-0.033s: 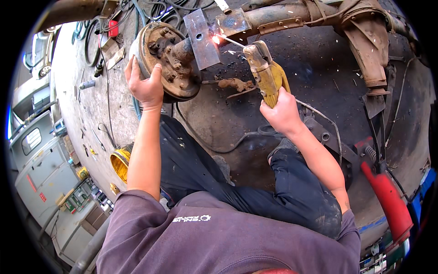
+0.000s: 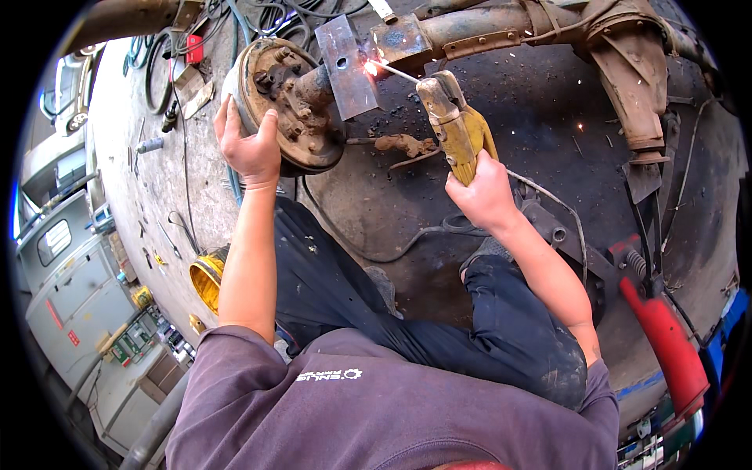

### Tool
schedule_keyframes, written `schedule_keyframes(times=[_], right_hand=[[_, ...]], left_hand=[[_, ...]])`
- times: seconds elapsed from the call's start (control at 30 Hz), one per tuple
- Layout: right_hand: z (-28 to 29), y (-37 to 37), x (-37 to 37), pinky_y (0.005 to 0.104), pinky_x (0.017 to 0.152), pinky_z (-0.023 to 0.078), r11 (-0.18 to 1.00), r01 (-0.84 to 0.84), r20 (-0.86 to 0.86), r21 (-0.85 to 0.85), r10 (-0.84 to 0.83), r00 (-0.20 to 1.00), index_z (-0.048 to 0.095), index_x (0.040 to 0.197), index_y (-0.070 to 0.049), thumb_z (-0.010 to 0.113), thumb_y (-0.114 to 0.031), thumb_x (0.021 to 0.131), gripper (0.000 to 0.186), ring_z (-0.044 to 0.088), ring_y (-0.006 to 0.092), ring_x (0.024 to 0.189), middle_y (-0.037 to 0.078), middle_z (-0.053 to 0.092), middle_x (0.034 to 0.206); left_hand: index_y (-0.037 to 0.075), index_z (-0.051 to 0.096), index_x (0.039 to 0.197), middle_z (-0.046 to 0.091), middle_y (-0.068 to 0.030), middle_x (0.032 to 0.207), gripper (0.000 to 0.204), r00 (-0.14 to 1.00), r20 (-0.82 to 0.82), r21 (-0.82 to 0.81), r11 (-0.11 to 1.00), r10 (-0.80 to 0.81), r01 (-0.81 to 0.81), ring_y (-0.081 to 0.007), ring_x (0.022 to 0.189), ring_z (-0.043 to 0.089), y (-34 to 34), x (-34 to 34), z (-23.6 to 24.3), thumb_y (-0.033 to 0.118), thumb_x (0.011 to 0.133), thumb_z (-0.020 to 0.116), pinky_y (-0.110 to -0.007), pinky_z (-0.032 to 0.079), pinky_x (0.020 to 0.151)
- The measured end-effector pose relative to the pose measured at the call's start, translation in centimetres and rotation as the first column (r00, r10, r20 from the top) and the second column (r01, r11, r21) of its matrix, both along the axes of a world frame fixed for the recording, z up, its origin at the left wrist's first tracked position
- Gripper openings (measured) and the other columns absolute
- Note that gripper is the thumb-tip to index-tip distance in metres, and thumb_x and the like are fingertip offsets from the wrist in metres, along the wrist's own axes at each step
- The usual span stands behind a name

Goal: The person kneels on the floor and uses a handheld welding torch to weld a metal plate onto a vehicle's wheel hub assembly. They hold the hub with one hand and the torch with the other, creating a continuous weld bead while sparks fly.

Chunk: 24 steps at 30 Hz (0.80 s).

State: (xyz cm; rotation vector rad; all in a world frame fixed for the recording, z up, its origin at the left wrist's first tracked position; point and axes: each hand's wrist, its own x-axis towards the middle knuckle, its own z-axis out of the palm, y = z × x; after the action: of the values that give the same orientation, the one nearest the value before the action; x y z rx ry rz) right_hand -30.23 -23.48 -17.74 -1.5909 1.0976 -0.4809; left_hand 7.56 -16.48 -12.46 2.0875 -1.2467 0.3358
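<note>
My left hand (image 2: 247,149) grips the rim of a rusty brake drum (image 2: 291,125) at the end of a rusty axle (image 2: 478,27). A steel plate with a hole (image 2: 345,66) sits against the axle beside the drum. My right hand (image 2: 478,188) is closed on a worn yellow electrode holder (image 2: 454,129). Its thin rod (image 2: 399,72) reaches to the plate's right edge, where a bright glow and sparks (image 2: 370,69) show. The exact contact point is hidden by the glare.
Coiled hoses (image 2: 160,90) and a small red box (image 2: 194,48) lie at upper left. A yellow helmet-like item (image 2: 205,282) is left of my legs. A grey cabinet (image 2: 66,290) stands far left. A red jack-like tool (image 2: 658,345) and the axle's housing (image 2: 630,86) are at right.
The spray of sparks around the rod has changed, with fewer streaks near the holder now. My hands and the parts show no visible movement.
</note>
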Motion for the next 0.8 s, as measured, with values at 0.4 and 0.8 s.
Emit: schedule_keyframes(times=[0.4, 0.8], right_hand=[[-0.7, -0.03, 0.17, 0.0453, 0.08, 0.058, 0.999, -0.044, -0.074, 0.012, 0.044, 0.996, 0.063, 0.104, 0.009, 0.075, -0.018, 0.084, 0.036, 0.074, 0.0445, 0.089, 0.029, 0.073, 0.091], [-0.95, -0.2, 0.12, 0.0483, 0.076, 0.058, 0.997, -0.077, -0.079, -0.007, 0.076, 0.994, 0.062, 0.099, 0.009, 0.075, -0.02, 0.084, 0.035, 0.072, 0.0486, 0.087, 0.03, 0.071, 0.088]], left_hand=[[-0.007, 0.069, 0.131, 0.065, -0.0195, 0.135, 0.064, 1.0, -0.001, 0.008, 1.0, -0.003, 0.003, -0.0371, 0.128, 0.062, -0.17, -0.39, 0.35, 0.011, 0.072, 0.087, -0.042, 0.046, 0.113], [-0.011, 0.067, 0.131, 0.064, -0.0204, 0.137, 0.065, 1.0, 0.0, 0.016, 1.0, 0.005, -0.005, -0.0372, 0.129, 0.061, 0.02, -0.16, 0.14, 0.01, 0.072, 0.088, -0.042, 0.046, 0.114]])
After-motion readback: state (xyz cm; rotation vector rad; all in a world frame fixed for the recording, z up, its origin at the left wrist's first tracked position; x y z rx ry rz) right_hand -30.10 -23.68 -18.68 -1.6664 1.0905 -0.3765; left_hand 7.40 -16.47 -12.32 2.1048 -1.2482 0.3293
